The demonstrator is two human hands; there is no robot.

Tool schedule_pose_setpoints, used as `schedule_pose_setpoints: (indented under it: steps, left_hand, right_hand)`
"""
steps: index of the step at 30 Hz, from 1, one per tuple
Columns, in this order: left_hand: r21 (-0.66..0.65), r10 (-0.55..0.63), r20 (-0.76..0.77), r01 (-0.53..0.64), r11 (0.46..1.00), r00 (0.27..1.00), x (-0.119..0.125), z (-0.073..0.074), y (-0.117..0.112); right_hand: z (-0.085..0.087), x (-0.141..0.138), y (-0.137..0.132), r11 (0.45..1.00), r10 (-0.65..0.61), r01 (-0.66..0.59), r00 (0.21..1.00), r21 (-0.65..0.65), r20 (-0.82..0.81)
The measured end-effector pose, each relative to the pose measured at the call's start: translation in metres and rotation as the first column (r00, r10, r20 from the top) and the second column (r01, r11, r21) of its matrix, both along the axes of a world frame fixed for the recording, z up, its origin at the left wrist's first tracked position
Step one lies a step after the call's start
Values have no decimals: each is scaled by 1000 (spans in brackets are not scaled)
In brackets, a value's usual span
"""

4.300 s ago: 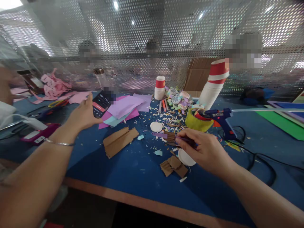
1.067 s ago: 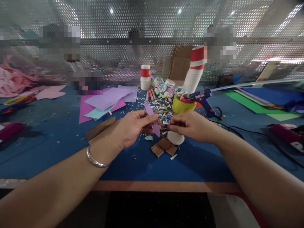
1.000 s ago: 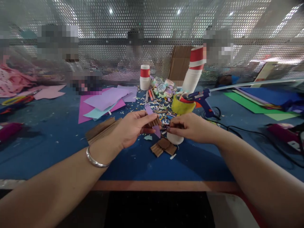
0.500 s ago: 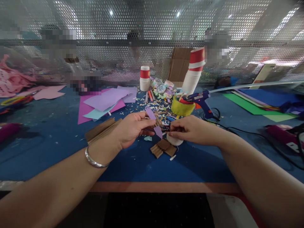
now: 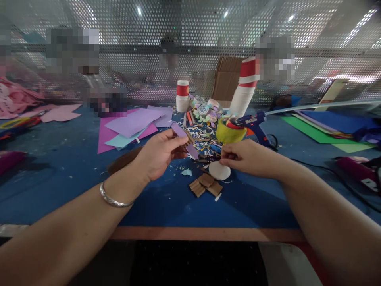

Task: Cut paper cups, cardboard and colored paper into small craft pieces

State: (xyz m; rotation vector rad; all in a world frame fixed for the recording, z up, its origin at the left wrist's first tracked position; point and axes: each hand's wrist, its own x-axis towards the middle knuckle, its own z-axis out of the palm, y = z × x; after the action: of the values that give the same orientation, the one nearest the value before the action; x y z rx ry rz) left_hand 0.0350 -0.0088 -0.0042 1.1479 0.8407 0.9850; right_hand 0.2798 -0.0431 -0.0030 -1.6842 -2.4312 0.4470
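Observation:
My left hand is lifted above the blue table and pinches a purple paper strip with a small brown cardboard piece stuck to it. A little to the right, my right hand is closed on small dark scissors that point toward the strip. Just below the right hand lies a white paper disc. Brown corrugated cardboard pieces rest on the table in front of both hands.
Yellow tape roll and blue glue gun with its cord sit behind my right hand. Paper cups, a tall cup stack, purple and pink sheets, scraps and a perforated screen lie beyond. Green and blue sheets are at right.
My left hand has lifted the purple strip up and to the left, away from the scissors. My right hand has stayed low by the white disc. The hands have drawn apart.

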Motion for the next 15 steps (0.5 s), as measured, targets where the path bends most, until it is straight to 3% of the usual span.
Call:
schedule_pose_setpoints:
  steps: [5,11,13,15]
  left_hand:
    - [-46,-122,-3,122,991,993,6,0,-9]
    - [-102,-301,34,303,947,953,15,-5,-15]
    - [-107,-301,33,303,947,953,18,-8,-16]
    - [-92,-225,50,229,969,973,19,-10,-15]
  right_hand:
    - [0,-6,-2,987,-31,61,979,148,-202]
    - [-3,-18,-6,969,54,32,940,244,-337]
    - [-4,-22,-7,965,71,31,923,259,-378]
    - [-5,-26,-9,956,66,69,896,284,-439]
